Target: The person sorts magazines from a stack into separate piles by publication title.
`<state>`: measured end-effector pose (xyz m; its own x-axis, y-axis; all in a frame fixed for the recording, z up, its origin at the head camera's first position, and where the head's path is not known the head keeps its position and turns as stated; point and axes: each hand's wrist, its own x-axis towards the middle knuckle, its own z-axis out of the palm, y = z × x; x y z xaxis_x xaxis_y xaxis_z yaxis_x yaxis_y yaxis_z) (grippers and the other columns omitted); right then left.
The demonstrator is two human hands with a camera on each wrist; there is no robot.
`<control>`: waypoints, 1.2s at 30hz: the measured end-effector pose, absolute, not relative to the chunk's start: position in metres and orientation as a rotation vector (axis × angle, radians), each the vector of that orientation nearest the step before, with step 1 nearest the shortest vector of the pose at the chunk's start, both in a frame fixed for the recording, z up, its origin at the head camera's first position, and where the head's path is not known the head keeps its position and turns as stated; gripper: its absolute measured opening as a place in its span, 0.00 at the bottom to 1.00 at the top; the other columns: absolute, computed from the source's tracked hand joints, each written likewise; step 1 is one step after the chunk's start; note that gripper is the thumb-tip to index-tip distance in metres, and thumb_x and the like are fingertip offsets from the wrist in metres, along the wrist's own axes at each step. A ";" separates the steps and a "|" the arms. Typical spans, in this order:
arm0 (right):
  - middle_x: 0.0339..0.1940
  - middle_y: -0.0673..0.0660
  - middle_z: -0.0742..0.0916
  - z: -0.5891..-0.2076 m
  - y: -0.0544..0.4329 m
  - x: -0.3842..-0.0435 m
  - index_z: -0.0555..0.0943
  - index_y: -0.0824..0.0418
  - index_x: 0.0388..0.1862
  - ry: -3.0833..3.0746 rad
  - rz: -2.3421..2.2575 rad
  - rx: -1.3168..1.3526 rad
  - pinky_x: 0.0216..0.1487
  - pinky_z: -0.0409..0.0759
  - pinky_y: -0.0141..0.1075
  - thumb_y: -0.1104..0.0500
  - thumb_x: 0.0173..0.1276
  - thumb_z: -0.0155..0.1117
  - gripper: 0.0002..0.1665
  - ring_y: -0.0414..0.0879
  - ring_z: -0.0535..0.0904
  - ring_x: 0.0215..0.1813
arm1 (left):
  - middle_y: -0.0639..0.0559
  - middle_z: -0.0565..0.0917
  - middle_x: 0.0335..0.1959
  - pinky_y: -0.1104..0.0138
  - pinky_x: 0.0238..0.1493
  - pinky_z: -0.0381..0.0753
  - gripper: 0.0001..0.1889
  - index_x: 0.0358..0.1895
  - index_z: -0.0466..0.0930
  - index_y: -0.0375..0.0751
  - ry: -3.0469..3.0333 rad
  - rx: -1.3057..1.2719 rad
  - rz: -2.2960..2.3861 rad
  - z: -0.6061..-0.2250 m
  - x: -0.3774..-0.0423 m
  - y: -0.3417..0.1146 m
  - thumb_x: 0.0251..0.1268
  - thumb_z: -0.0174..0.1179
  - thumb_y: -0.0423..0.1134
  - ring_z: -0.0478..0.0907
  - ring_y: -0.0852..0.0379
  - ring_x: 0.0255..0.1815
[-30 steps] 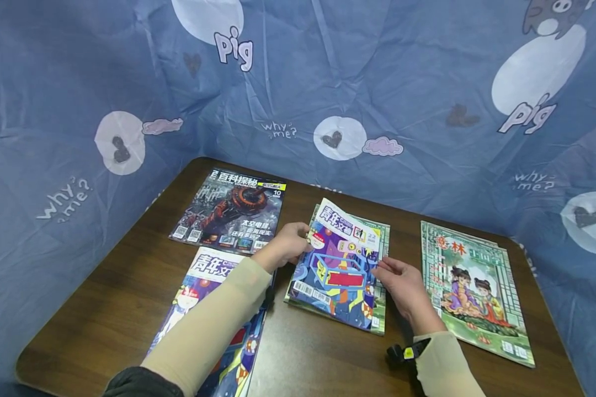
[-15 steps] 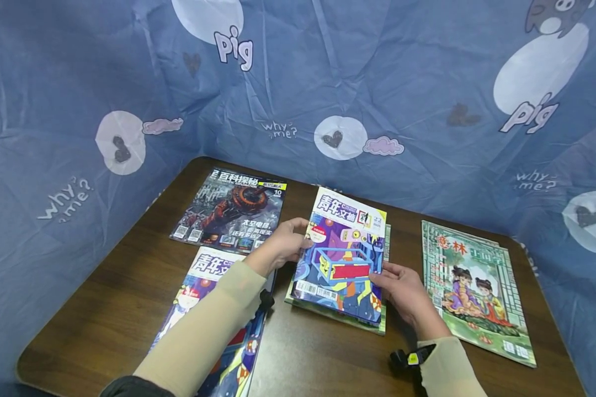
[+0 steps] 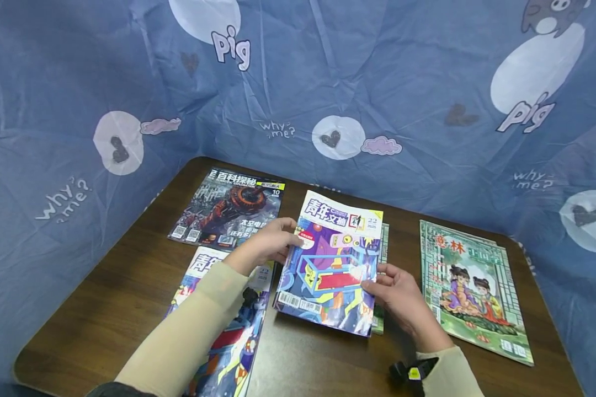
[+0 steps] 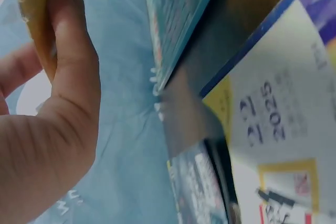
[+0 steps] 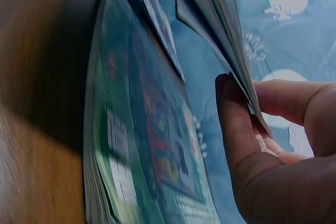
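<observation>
Both hands hold a purple-and-white magazine (image 3: 333,264) above the table, its cover facing up. My left hand (image 3: 270,242) grips its left edge. At the right edge, my right hand (image 3: 402,298) pinches it with the thumb on top. The right wrist view shows that thumb and fingers (image 5: 239,129) squeezing the pages, apart from a green magazine (image 5: 157,145) lying below. Most of this green magazine is hidden in the head view. Under my left forearm lies a similar purple magazine (image 3: 235,358), partly covered by the sleeve.
A dark magazine (image 3: 228,207) with a red-orange machine on its cover lies at the table's back left. Green magazines (image 3: 477,298), slightly overlapping, lie at the right. A blue printed cloth (image 3: 288,82) hangs around the brown table (image 3: 89,309).
The purple magazine has risen off the green one and shifted left and toward the person, with both hands holding it. More of the green magazine's right edge was visible earlier.
</observation>
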<state>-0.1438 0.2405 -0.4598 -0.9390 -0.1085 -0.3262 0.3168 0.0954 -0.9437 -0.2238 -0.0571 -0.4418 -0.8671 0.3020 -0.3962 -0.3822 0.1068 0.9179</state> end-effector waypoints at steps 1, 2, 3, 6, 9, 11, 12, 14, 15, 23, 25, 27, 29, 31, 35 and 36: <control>0.51 0.66 0.87 -0.459 0.238 -0.142 0.72 0.72 0.64 2.073 -1.907 0.202 0.45 0.86 0.45 0.66 0.69 0.70 0.28 0.54 0.87 0.45 | 0.38 0.86 0.31 0.61 0.21 0.83 0.12 0.52 0.71 0.34 1.911 -0.072 1.799 -0.440 -0.223 -0.060 0.70 0.59 0.30 0.82 0.51 0.19; 0.51 0.66 0.87 -0.459 0.236 -0.140 0.71 0.72 0.64 2.079 -1.904 0.188 0.45 0.86 0.45 0.66 0.69 0.70 0.28 0.55 0.87 0.46 | 0.39 0.86 0.30 0.61 0.21 0.82 0.10 0.50 0.72 0.34 1.921 -0.069 1.790 -0.439 -0.222 -0.063 0.71 0.60 0.32 0.81 0.52 0.19; 0.51 0.66 0.87 -0.459 0.234 -0.138 0.72 0.72 0.64 2.078 -1.908 0.183 0.44 0.86 0.45 0.67 0.69 0.70 0.28 0.55 0.87 0.45 | 0.39 0.86 0.30 0.61 0.21 0.82 0.09 0.48 0.73 0.33 1.933 -0.064 1.783 -0.438 -0.221 -0.065 0.71 0.60 0.32 0.80 0.52 0.18; 0.51 0.67 0.87 -0.456 0.227 -0.132 0.72 0.73 0.63 2.081 -1.919 0.178 0.45 0.86 0.45 0.68 0.68 0.71 0.28 0.55 0.87 0.46 | 0.41 0.84 0.28 0.62 0.20 0.80 0.06 0.39 0.73 0.34 1.984 -0.044 1.748 -0.433 -0.218 -0.072 0.71 0.60 0.33 0.78 0.54 0.17; 0.50 0.68 0.87 -0.453 0.219 -0.126 0.72 0.74 0.62 2.064 -1.940 0.174 0.45 0.86 0.44 0.69 0.67 0.70 0.27 0.54 0.87 0.46 | 0.41 0.84 0.28 0.61 0.22 0.82 0.08 0.34 0.71 0.35 2.042 -0.012 1.695 -0.431 -0.215 -0.078 0.70 0.60 0.31 0.80 0.53 0.19; 0.49 0.68 0.87 -0.451 0.212 -0.121 0.72 0.75 0.61 2.059 -1.945 0.164 0.44 0.86 0.42 0.69 0.67 0.70 0.26 0.53 0.87 0.46 | 0.40 0.84 0.29 0.60 0.23 0.83 0.09 0.32 0.70 0.36 2.069 0.008 1.656 -0.430 -0.211 -0.084 0.69 0.60 0.30 0.81 0.52 0.20; 0.49 0.68 0.87 -0.451 0.209 -0.119 0.72 0.75 0.60 2.046 -1.952 0.160 0.44 0.86 0.42 0.70 0.66 0.70 0.26 0.53 0.87 0.45 | 0.39 0.85 0.30 0.59 0.24 0.84 0.08 0.33 0.71 0.35 2.075 0.016 1.639 -0.429 -0.210 -0.088 0.69 0.60 0.30 0.83 0.50 0.22; 0.48 0.68 0.88 -0.452 0.203 -0.114 0.72 0.76 0.58 2.018 -1.959 0.134 0.43 0.86 0.42 0.70 0.66 0.70 0.25 0.52 0.87 0.45 | 0.39 0.85 0.31 0.59 0.25 0.85 0.07 0.34 0.72 0.34 2.071 0.028 1.616 -0.429 -0.205 -0.097 0.68 0.59 0.31 0.84 0.49 0.23; 0.47 0.68 0.88 -0.453 0.200 -0.112 0.72 0.76 0.57 2.007 -1.959 0.119 0.43 0.86 0.41 0.70 0.65 0.70 0.24 0.51 0.87 0.44 | 0.39 0.86 0.31 0.59 0.25 0.85 0.06 0.35 0.72 0.33 2.065 0.031 1.609 -0.428 -0.203 -0.101 0.68 0.59 0.31 0.84 0.49 0.23; 0.27 0.56 0.86 -0.463 0.176 -0.099 0.77 0.75 0.49 2.006 -1.883 -0.063 0.33 0.78 0.31 0.68 0.61 0.74 0.20 0.41 0.79 0.30 | 0.37 0.87 0.35 0.57 0.29 0.86 0.11 0.48 0.76 0.27 2.021 0.042 1.525 -0.418 -0.182 -0.135 0.67 0.59 0.31 0.86 0.46 0.29; 0.21 0.53 0.82 -0.465 0.170 -0.096 0.78 0.74 0.48 2.008 -1.871 -0.081 0.28 0.73 0.29 0.69 0.59 0.75 0.21 0.39 0.74 0.26 | 0.38 0.87 0.35 0.57 0.30 0.86 0.14 0.53 0.76 0.27 2.026 0.060 1.480 -0.417 -0.178 -0.142 0.67 0.59 0.31 0.86 0.46 0.29; 0.19 0.51 0.80 -0.468 0.165 -0.094 0.78 0.74 0.46 2.007 -1.865 -0.089 0.25 0.68 0.28 0.70 0.57 0.76 0.20 0.38 0.70 0.23 | 0.38 0.87 0.34 0.56 0.30 0.86 0.15 0.53 0.76 0.26 2.046 0.085 1.435 -0.416 -0.174 -0.149 0.68 0.60 0.31 0.86 0.45 0.29; 0.18 0.50 0.79 -0.470 0.159 -0.091 0.78 0.73 0.44 2.008 -1.860 -0.097 0.24 0.66 0.28 0.70 0.56 0.76 0.20 0.38 0.68 0.22 | 0.37 0.87 0.33 0.55 0.30 0.87 0.14 0.53 0.76 0.26 2.046 0.115 1.412 -0.417 -0.171 -0.154 0.68 0.60 0.31 0.86 0.44 0.29; 0.17 0.50 0.78 -0.471 0.154 -0.088 0.78 0.72 0.43 2.014 -1.842 -0.123 0.23 0.66 0.28 0.70 0.56 0.77 0.19 0.38 0.68 0.22 | 0.37 0.87 0.33 0.54 0.30 0.87 0.14 0.52 0.77 0.26 2.050 0.135 1.384 -0.417 -0.168 -0.161 0.67 0.60 0.30 0.86 0.43 0.29; 0.19 0.51 0.82 -0.471 0.144 -0.083 0.77 0.71 0.42 2.015 -1.784 -0.172 0.25 0.69 0.28 0.67 0.57 0.77 0.19 0.38 0.73 0.24 | 0.37 0.86 0.33 0.53 0.29 0.87 0.14 0.53 0.76 0.26 2.038 0.152 1.353 -0.417 -0.161 -0.172 0.67 0.60 0.29 0.86 0.44 0.26; 0.19 0.51 0.82 -0.471 0.141 -0.082 0.77 0.70 0.42 2.013 -1.771 -0.171 0.25 0.69 0.28 0.67 0.57 0.78 0.19 0.38 0.73 0.24 | 0.38 0.86 0.33 0.53 0.29 0.87 0.14 0.53 0.76 0.26 2.040 0.151 1.348 -0.418 -0.160 -0.174 0.67 0.60 0.29 0.85 0.45 0.25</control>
